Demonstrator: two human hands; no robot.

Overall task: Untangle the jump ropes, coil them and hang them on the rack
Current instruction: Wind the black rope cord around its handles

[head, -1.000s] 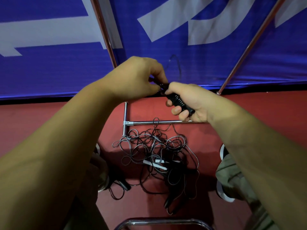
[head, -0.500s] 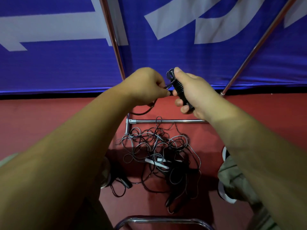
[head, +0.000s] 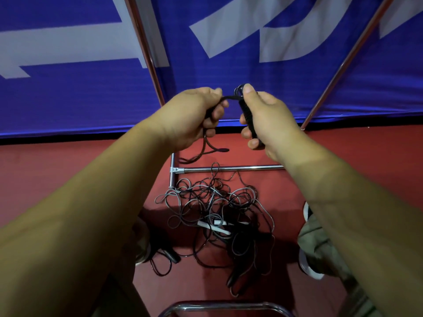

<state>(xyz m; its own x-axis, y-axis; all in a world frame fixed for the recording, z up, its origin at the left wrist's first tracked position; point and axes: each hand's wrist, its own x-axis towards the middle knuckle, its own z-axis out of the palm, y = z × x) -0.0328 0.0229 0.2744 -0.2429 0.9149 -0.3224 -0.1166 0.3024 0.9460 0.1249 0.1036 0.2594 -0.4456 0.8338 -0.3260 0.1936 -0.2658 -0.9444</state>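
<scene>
My right hand (head: 267,117) grips a black ribbed jump rope handle (head: 247,115), held upright with my thumb near its top end. My left hand (head: 194,115) pinches the black rope (head: 225,97) that runs from the handle's top, and more of that rope (head: 201,152) hangs in a loop below my fingers. On the red floor below lies a tangled pile of black and grey jump ropes (head: 217,209) with a white handle (head: 214,226) and black handles in it. The chrome rack (head: 229,169) has a low crossbar just behind the pile.
A blue banner with white shapes (head: 80,88) hangs behind the rack's two slanted uprights (head: 146,49). A chrome curved bar (head: 219,306) sits at the bottom edge. My shoes and trouser legs (head: 318,248) flank the pile.
Both hands rose and drew a little apart. The handle turned upright in my right hand, and a loop of rope now hangs below my left hand.
</scene>
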